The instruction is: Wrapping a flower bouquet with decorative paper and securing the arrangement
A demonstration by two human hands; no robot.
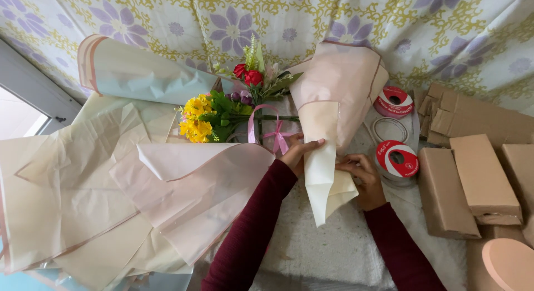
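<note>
Fingers of both hands pinch cream paper fold, apparently pointing down-frame.

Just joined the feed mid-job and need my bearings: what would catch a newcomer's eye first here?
The bunch of flowers at centre, yellow and red blooms tied with a pink ribbon, lying on pale wrapping sheets. Just right of it, the left hand and right hand pinch a folded cream sheet under a pink paper cone. Red tape rolls and brown cardboard boxes sit at the right.
</note>
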